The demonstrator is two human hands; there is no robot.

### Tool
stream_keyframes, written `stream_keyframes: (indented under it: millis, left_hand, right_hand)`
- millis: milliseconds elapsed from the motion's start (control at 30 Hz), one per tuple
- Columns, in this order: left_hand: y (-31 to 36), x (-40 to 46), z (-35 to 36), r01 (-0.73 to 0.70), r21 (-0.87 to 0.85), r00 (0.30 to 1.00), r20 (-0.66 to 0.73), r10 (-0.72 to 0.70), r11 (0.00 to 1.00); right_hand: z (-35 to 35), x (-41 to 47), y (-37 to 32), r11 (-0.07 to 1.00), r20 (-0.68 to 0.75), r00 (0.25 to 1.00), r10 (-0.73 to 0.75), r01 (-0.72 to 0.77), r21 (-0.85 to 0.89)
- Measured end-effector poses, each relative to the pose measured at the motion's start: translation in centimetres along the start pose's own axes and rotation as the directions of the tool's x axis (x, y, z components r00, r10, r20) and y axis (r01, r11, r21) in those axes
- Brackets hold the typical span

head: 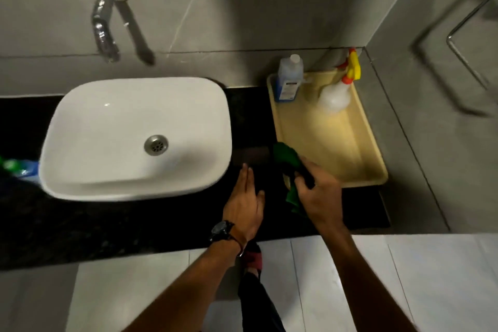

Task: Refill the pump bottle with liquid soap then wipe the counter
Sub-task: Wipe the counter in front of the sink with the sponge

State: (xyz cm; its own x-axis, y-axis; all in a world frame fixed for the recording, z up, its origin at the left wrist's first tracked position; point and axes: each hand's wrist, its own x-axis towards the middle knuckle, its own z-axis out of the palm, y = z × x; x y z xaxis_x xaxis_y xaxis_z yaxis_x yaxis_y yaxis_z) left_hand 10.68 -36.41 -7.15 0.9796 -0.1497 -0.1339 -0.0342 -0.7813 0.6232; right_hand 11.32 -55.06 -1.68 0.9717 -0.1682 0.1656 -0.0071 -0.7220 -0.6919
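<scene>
My right hand (319, 194) grips a green cloth (287, 156) over the black counter (134, 224), just left of the cream tray (358, 148). My left hand (246, 205) lies flat and open on the counter beside it, fingers pointing away from me, with a watch on the wrist. A clear bottle with a blue label and white cap (289, 78) stands at the tray's back left corner. A spray bottle with a yellow and red trigger (336, 91) stands at the tray's back. I cannot make out a pump bottle.
A white basin (134, 137) sits on the counter to the left, under a chrome wall tap (103, 19). A green and blue object (18, 167) peeks out at the far left edge. A metal towel rail (469, 16) hangs on the right wall.
</scene>
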Motion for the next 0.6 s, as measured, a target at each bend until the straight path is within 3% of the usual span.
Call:
stream_keyframes:
  millis: [200,400,533,600]
  left_hand:
    - [-9.7,-11.0,-2.7,0.021,0.024,0.997,-0.077,-0.020,0.999]
    - [-18.5,-15.8,-7.0,0.149,0.053,0.978,-0.152,-0.140,0.987]
    - [-24.1,-16.5,-10.1,0.203,0.119,0.958,-0.227,-0.172,0.972]
    - [-26.8,-16.3,-11.4,0.240,0.172,0.950,-0.245,-0.194,0.955]
  right_hand:
    - [6.6,-8.5,-3.6,0.979,0.047,0.998,0.044,-0.034,-0.201]
    - [10.7,-9.5,-4.1,0.937,0.239,0.964,0.120,-0.030,-0.349]
    - [12.2,-9.6,-3.0,0.838,0.168,0.986,-0.021,0.109,-0.535]
    - [12.7,-9.8,-1.9,0.816,0.234,0.970,-0.060,0.182,-0.548]
